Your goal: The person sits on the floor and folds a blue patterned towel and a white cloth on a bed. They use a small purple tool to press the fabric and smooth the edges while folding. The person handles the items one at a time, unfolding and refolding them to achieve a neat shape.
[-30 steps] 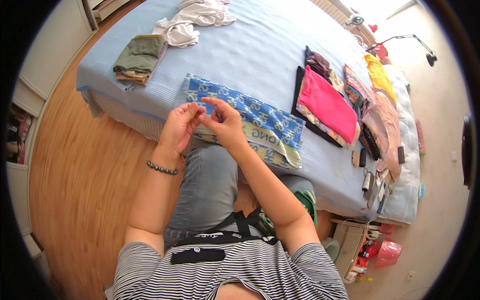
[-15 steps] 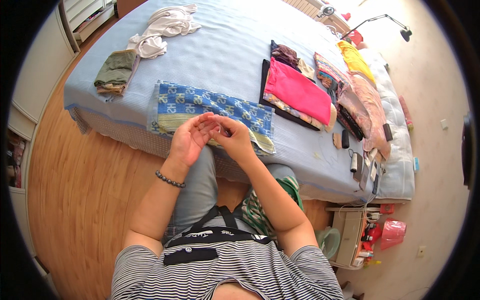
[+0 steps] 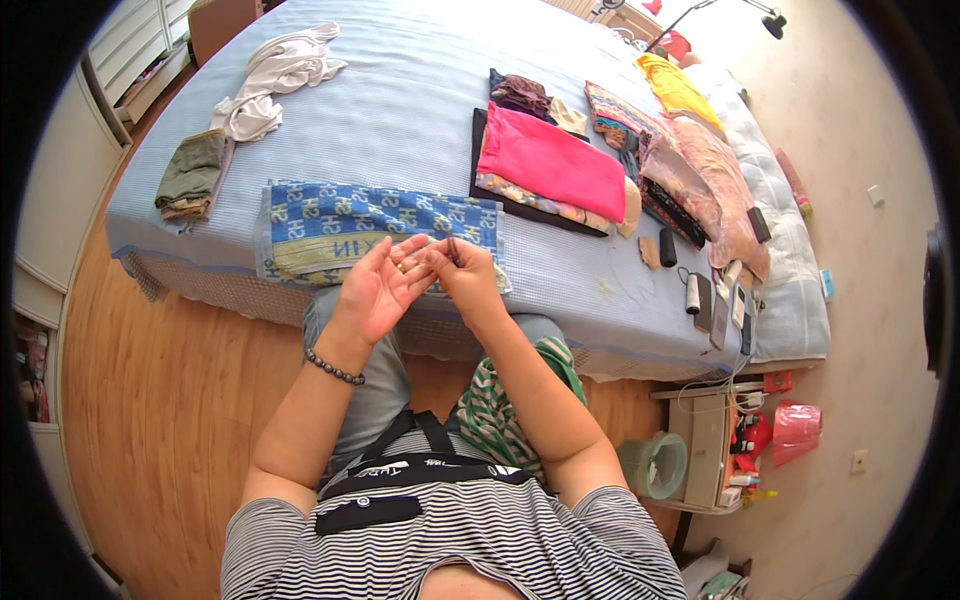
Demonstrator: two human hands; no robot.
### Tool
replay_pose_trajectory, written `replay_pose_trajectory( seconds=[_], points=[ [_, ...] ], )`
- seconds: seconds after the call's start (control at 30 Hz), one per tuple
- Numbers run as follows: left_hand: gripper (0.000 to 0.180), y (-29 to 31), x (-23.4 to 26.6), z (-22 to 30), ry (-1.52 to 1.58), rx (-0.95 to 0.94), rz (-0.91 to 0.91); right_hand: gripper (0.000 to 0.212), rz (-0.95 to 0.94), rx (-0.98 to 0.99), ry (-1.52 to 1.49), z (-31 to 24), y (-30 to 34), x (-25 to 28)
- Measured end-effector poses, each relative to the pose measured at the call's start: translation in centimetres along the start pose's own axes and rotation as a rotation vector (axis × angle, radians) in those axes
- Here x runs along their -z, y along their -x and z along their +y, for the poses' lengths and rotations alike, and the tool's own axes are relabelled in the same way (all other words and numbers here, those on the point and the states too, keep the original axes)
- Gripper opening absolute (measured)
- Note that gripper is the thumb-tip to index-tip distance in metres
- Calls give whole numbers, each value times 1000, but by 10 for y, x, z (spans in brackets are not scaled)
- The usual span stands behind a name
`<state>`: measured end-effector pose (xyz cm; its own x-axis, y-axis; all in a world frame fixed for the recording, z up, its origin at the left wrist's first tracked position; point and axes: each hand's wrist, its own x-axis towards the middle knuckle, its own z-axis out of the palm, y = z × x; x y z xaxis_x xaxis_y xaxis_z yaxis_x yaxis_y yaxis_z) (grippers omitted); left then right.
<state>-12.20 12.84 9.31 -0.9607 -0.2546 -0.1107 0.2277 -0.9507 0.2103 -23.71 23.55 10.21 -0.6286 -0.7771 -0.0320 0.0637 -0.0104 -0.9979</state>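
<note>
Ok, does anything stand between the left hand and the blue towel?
Nothing visible: in this view the open left hand overlaps the near part of the blue towel, with the right hand beside it. Contact can't be judged.

Floor (image 3: pixel 180 400): wooden boards are spreading out left of the bed (image 3: pixel 420 60).
Nightstand (image 3: pixel 703 450): it is standing near the bed's corner, with cords (image 3: pixel 733 370) trailing down to it.
Green bin (image 3: pixel 635 468): it is standing just left of the nightstand.
Pink lampshade (image 3: pixel 797 433): it is showing beside the wall (image 3: pixel 850 300).
Black lamp (image 3: pixel 772 25): it is leaning out beyond the bed.
</note>
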Motion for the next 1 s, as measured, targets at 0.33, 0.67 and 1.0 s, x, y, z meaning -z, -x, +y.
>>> replay_pose_trajectory(
  seconds=[0.33,0.67,1.0],
  points=[
    [49,-15,7,-14,-154,10,50,14,165,-74,-492,-2,3,85],
    [47,16,27,34,-437,-217,202,16,721,39,733,34,27,322],
    [40,40,47,79,-528,-391,345,24,802,97,845,38,38,316]
  ],
)
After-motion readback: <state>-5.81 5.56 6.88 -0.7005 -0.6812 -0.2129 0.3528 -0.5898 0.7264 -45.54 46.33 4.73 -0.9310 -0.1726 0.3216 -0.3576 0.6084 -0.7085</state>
